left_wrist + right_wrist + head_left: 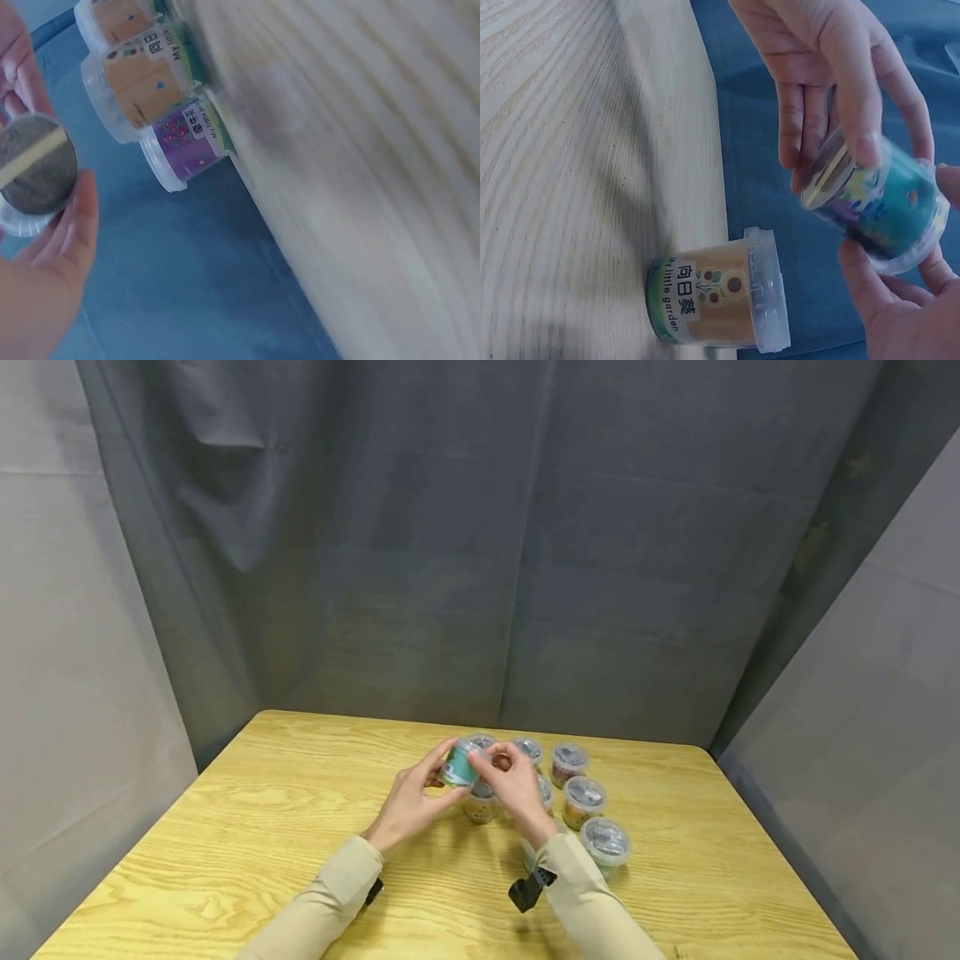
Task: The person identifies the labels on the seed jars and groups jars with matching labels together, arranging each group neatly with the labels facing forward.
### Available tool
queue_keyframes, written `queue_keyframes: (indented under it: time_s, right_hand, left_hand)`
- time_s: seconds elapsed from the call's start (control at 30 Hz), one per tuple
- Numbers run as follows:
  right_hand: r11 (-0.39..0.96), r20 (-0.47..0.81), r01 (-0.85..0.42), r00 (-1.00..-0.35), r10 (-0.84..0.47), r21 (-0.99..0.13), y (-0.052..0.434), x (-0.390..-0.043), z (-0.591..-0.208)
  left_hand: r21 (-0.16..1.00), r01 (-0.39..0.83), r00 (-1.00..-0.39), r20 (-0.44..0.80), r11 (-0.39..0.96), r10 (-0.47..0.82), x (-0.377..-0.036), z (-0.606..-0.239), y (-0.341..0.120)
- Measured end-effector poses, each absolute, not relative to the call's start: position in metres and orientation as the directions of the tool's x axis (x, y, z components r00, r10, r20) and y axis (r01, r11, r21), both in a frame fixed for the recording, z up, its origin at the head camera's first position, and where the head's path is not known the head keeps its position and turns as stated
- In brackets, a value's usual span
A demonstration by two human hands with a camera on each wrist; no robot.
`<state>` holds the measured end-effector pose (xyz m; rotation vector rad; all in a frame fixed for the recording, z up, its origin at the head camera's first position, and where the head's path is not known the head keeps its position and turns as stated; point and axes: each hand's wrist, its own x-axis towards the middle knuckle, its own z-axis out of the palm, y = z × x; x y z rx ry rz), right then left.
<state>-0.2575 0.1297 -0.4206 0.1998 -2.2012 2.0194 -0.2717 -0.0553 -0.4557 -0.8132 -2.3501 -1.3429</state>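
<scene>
A small clear plastic cup with a teal label (pixel 459 766) is tilted above the table between both hands. My left hand (pixel 408 802) grips it from the left side, fingers and thumb around it. My right hand (pixel 517 785) holds its right side near the lid end. In the right wrist view the cup (pixel 892 206) lies slanted between the two hands, partly covered by fingers. Its dark base (pixel 36 176), crossed by a pale strip, faces the left wrist camera. Below stands an upright lidded cup with an orange sunflower label (pixel 724 289).
Several lidded cups stand in rows on the wooden table (pixel 247 827), including a green-tinted one (pixel 606 843) and an orange-labelled one (pixel 583 802) at right. A purple-labelled cup (pixel 187 142) is near the table edge. A grey curtain (pixel 420 568) hangs behind.
</scene>
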Motion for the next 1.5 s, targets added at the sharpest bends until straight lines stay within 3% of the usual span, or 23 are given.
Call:
queue_keyframes:
  time_s: [0.17, 0.4, 0.53, 0.77, 1.03, 1.27, 1.5]
  right_hand:
    - [0.073, 0.181, -0.179, -0.983, 0.021, -0.981, 0.13, -0.259, -0.421]
    - [0.036, 0.178, -0.177, -0.983, 0.045, -0.984, 0.136, -0.263, -0.427]
    - [0.069, 0.184, -0.18, -0.981, 0.066, -0.981, 0.133, -0.262, -0.428]
    - [0.09, 0.15, -0.142, -0.984, 0.092, -0.986, 0.131, -0.259, -0.424]
    - [0.068, 0.113, -0.11, -0.993, 0.033, -0.992, 0.139, -0.247, -0.409]
    - [0.061, 0.136, -0.134, -0.99, 0.032, -0.989, 0.143, -0.262, -0.427]
    - [0.158, 0.165, -0.173, -0.984, -0.067, -0.972, 0.156, -0.263, -0.428]
  left_hand:
    - [0.595, 0.65, -0.756, 0.572, 0.472, 0.319, -0.273, -0.454, -0.053]
    - [0.675, 0.616, -0.786, 0.492, 0.406, 0.374, -0.275, -0.449, -0.054]
    - [0.648, 0.614, -0.789, 0.511, 0.449, 0.341, -0.276, -0.452, -0.052]
    - [0.536, 0.677, -0.725, 0.602, 0.504, 0.334, -0.275, -0.453, -0.047]
    - [0.665, 0.643, -0.762, 0.501, 0.381, 0.41, -0.276, -0.449, -0.051]
    - [0.643, 0.667, -0.743, 0.537, 0.376, 0.399, -0.275, -0.451, -0.046]
    - [0.734, 0.574, -0.806, 0.428, 0.364, 0.409, -0.277, -0.449, -0.049]
